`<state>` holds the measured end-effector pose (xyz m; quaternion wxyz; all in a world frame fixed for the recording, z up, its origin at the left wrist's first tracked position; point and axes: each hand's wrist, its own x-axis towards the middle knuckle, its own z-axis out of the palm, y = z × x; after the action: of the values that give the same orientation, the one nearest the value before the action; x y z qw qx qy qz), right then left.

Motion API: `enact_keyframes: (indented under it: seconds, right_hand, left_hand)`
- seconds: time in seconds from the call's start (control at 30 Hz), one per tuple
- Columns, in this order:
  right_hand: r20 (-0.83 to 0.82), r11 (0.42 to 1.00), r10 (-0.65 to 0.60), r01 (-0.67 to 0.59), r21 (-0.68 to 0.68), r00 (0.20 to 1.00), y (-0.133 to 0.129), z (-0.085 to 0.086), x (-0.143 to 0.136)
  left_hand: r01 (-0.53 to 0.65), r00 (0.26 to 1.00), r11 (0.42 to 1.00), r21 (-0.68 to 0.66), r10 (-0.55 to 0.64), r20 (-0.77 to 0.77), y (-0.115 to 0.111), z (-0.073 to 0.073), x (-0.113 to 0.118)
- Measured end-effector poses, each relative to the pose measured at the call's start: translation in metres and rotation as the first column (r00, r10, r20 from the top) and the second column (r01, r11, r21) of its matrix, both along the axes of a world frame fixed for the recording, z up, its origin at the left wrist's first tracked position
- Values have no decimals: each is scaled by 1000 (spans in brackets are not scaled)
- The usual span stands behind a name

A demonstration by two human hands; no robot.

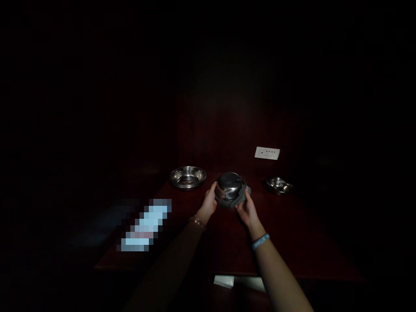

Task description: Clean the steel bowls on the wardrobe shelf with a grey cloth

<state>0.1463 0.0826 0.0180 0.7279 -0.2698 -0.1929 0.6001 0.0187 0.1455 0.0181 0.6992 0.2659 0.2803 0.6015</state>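
Between my hands is a shiny steel bowl (228, 184), its rounded base turned up and toward me. My left hand (208, 204) grips the bowl's left side, with the thumb along its wall. On the other side my right hand (247, 209) is closed on a dark grey cloth (238, 198), which is pressed against the bowl's right and lower edge. Fingers behind the bowl and cloth are mostly hidden. Whether the bowl touches the table I cannot tell.
A wide steel bowl (187, 177) stands at the back left of the dark red table (292, 242). A smaller steel dish (279, 186) lies at the back right. Above it, a white socket panel (267, 153) is on the wall. A blurred-out bright rectangle (146, 225) lies left.
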Motion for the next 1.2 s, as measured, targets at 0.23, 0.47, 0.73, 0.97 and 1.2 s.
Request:
enact_keyframes:
  seconds: [0.23, 0.47, 0.73, 0.97, 1.2]
  right_hand:
    - [29, 1000, -11, 11, 24, 1000, 3, -5, 2]
    - [37, 1000, -7, 6, 26, 999, 5, -8, 3]
    - [30, 1000, 3, -4, 28, 1000, 4, -6, 3]
    - [33, 999, 5, -6, 41, 999, 5, -9, 3]
    - [43, 1000, 0, -1, 23, 999, 7, -12, 5]
  left_hand:
    - [18, 1000, 999, 27, -18, -15, 0, -1, 0]
    - [13, 1000, 1000, 15, -13, -10, -1, 0, 0]
    - [15, 1000, 1000, 3, -15, 12, -1, 0, 0]
    - [13, 1000, 1000, -6, -13, 16, 3, -5, 1]
    - [45, 999, 999, 17, -45, 19, 3, -6, 0]
